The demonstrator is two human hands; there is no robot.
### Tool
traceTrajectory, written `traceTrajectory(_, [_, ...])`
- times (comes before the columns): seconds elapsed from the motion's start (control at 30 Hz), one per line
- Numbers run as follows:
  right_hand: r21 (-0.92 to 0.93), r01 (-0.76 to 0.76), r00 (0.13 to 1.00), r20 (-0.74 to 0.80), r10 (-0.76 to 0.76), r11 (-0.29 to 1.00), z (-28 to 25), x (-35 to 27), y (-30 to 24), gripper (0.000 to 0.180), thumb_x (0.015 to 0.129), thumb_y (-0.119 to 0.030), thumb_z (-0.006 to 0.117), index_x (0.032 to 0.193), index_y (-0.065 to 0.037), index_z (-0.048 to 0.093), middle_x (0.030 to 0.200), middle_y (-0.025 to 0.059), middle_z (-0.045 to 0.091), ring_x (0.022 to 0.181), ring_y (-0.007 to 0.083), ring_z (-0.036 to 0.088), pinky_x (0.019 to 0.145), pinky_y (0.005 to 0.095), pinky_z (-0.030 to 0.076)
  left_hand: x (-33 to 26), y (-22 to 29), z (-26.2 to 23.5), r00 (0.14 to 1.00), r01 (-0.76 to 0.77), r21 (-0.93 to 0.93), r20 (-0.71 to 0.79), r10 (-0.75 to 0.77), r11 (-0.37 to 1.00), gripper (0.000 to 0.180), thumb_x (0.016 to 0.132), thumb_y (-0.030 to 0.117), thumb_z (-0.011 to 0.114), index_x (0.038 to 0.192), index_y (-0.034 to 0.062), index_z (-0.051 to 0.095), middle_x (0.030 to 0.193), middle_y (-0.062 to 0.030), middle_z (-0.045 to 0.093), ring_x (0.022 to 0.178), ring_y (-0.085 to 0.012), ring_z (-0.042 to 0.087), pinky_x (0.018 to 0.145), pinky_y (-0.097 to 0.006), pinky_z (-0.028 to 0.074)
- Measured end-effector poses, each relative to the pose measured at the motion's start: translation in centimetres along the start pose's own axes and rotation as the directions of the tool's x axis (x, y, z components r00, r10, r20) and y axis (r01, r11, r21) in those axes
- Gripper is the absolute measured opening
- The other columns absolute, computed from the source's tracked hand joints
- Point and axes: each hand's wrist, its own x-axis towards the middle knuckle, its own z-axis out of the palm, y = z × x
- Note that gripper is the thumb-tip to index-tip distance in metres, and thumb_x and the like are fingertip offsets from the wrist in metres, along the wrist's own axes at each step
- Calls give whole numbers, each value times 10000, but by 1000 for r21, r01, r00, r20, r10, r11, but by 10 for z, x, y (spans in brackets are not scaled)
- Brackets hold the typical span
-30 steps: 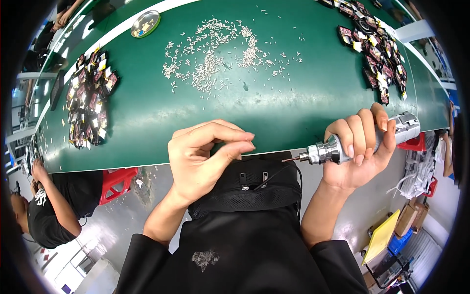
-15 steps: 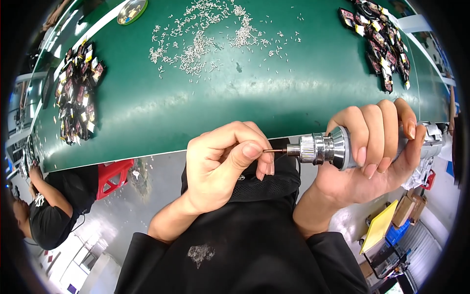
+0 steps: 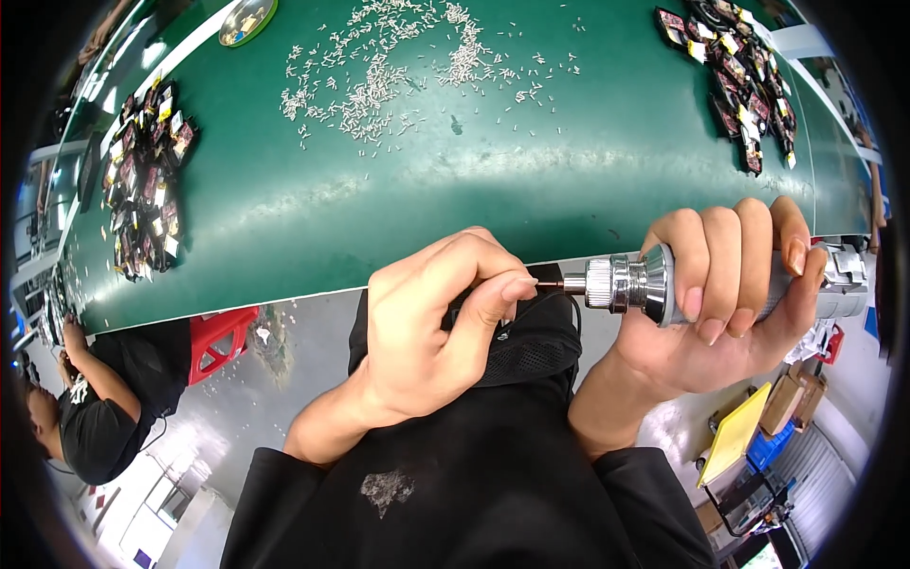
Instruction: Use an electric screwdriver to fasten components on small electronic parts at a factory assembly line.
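My right hand [image 3: 725, 294] is wrapped round an electric screwdriver [image 3: 661, 284] with a grey body and a silver, knurled nose. The tool lies roughly level, its nose toward my left. A thin dark screwdriver bit [image 3: 550, 284] sticks out of the nose. At the bit's free end, the thumb and forefinger of my left hand [image 3: 431, 318] pinch together. The fingers hide the tip, so I cannot tell whether a small part is held there too. Both hands are above the near edge of the green table [image 3: 284, 237].
Many small pale screws [image 3: 374, 90] lie scattered at the table's far middle. Piles of black parts lie left [image 3: 147, 190] and right [image 3: 739, 81]. A shallow round dish [image 3: 248, 21] sits far left. Another person [image 3: 109, 403] works at the left, near a red stool [image 3: 218, 341].
My left hand has shifted right along the bit, so less of it shows between fingers and nose. The screwdriver has moved slightly right, still in my right hand.
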Motion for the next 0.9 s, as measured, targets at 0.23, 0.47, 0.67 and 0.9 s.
traceTrajectory(0.23, [11,-16,999,-37,16,1000,-10,-4,3,167,931,-196,486,847,-52,476,501,-35,367,388,62,336,442,231,328,2,-6,5,989,-141,175,68,131,974,175,907,28,513,773,-75,557,693,-117,585,576,-127,535,510,-228,421])
traceTrajectory(0.47, [61,46,996,-81,-41,997,-22,2,-6,164,931,-193,488,842,-56,473,502,-37,357,397,64,344,466,238,337,17,-3,-9,978,-184,303,-39,205,935,387,981,200,387,939,-122,598,859,-196,628,697,-192,595,597,-260,466])
traceTrajectory(0.67, [135,132,986,-122,-116,982,-29,8,-12,223,974,-276,391,891,-91,483,508,-23,358,402,92,350,457,265,351,28,4,-16,982,-141,301,-81,173,943,237,940,121,491,948,-102,572,853,-175,619,692,-167,575,609,-258,459])
traceTrajectory(0.9, [69,158,942,-309,-129,985,-54,8,-13,240,969,-315,426,929,-87,491,507,-32,330,399,81,311,463,252,340,73,19,-21,942,-335,523,198,271,783,90,757,-68,629,829,-36,586,762,-122,620,619,-212,587,566,-284,461])
